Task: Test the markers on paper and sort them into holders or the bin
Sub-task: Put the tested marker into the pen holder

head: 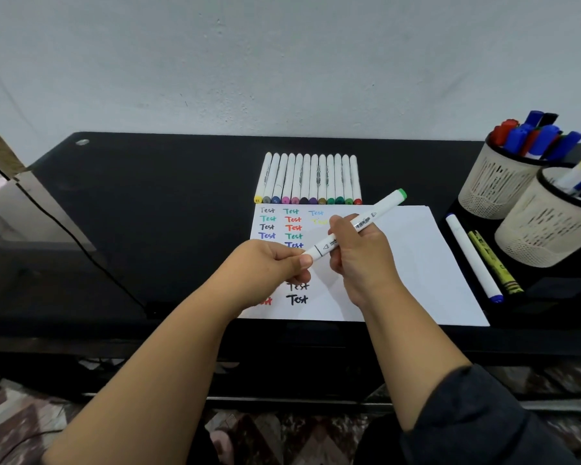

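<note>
Paper [416, 263] under hands: "Test" repeated in grey, green, blue, red, yellow, black ink, in columns left of right hand. Marker [356, 226] white, green far cap, barcode mid-barrel, brand print too small to read; held tilted above paper. Right hand [356, 253] grips barrel; left hand [279, 260] pinches near end. Row of markers [307, 179] just beyond paper's far edge. Two mesh holders [503, 186] right of right hand, two loose pens [477, 260] beside them. Bare tabletop [148, 203] left of left hand.
</note>
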A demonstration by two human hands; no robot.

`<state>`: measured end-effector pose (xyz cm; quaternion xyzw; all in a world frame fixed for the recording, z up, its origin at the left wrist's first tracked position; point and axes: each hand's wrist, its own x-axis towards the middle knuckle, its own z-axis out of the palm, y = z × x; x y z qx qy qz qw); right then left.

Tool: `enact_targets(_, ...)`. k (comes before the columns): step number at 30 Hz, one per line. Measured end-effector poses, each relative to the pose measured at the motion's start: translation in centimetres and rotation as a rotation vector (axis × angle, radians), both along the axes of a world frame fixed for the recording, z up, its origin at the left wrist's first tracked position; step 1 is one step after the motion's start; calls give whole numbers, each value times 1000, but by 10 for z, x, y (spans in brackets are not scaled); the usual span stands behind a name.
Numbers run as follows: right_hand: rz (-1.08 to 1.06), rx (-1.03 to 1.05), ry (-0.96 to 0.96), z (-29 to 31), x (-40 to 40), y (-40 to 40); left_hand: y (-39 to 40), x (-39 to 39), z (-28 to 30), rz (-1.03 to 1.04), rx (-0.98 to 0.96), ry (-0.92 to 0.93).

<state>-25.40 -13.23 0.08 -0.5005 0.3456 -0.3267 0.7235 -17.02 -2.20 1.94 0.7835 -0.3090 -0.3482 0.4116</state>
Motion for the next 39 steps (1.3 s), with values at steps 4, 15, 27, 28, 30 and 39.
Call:
enact_targets(4, 25, -26, -31, 0, 1, 3, 4, 5, 2, -10, -37, 81)
enact_targets(15, -64, 17, 22, 6, 9, 13, 9, 2, 5, 38, -47, -83)
enact_targets(27, -247, 146, -29, 0, 8, -9, 22, 12, 4, 107, 20, -214)
enact_targets(28, -257, 140, -26, -1, 6, -14, 25, 15, 5, 147, -26, -186)
enact_targets(30, -239, 121, -26, -2, 5, -17, 25, 18, 6, 177, -69, -159)
enact_targets(39, -135, -84, 66, 2, 7, -30, 2, 24, -4, 107, -8, -318)
